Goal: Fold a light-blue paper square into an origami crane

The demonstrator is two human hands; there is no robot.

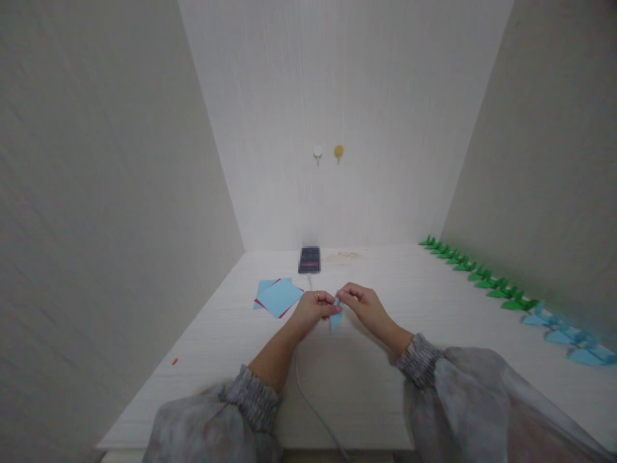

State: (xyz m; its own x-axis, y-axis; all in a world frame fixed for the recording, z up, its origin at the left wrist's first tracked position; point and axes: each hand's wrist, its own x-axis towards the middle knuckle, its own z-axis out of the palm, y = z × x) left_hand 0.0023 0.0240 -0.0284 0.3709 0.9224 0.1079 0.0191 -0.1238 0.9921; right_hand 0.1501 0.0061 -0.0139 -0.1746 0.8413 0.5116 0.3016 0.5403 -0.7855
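Both hands meet over the middle of the white table, working on a small piece of folded light-blue paper (336, 319). My left hand (315, 310) pinches it between thumb and fingers. From the other side, the fingertips of my right hand (360, 302) are closed on its upper end. One pointed part of the paper hangs below the fingers; the rest is partly covered by them. Just left of my left hand lie square paper sheets (278, 298), light blue with red edges showing beneath.
Green folded-paper figures (482, 276) and blue ones (569, 333) form a row along the right wall. A phone (309, 260) with a white cable (308, 399) lies toward the back. Two hooks (338, 151) are on the back wall. An orange scrap (175, 361) lies at left.
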